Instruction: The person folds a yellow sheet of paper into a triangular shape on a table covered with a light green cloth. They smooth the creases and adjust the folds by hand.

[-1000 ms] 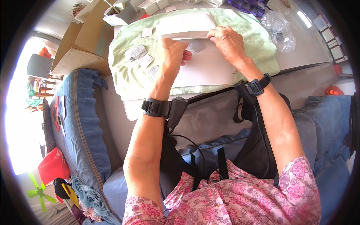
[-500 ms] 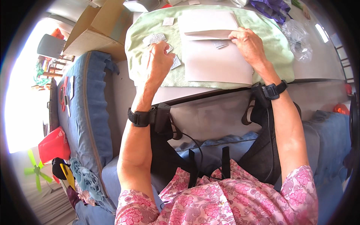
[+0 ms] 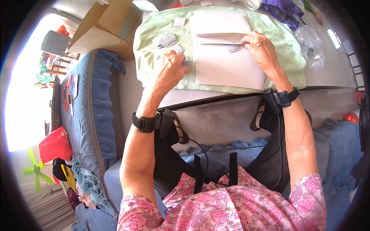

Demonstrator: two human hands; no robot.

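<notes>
White paper sheets (image 3: 227, 71) lie on a pale green towel (image 3: 285, 65) on the table. The top sheet (image 3: 221, 25) is folded back, its near edge (image 3: 219, 38) lifted. My right hand (image 3: 262, 50) pinches the right end of that edge. Just beneath it a small grey speckled piece (image 3: 233, 48) rests on the lower sheet. Left of the paper, my left hand (image 3: 169, 71) is closed with curled fingers on another grey speckled piece (image 3: 187, 62), mostly hidden by the hand. Several similar pieces (image 3: 165, 39) lie just beyond. A small pale square (image 3: 179, 22) lies farther off.
An open cardboard box (image 3: 104, 30) stands at the far left, beyond a blue cloth-covered seat (image 3: 83, 111). A clear plastic bag (image 3: 310, 46) and a purple bag (image 3: 283, 11) lie at the far right. Cables hang from my wrist bands.
My left hand has moved nearer to me and slightly right, from the farther grey pieces to the nearest one. My right hand keeps its pinch on the lifted sheet edge.
</notes>
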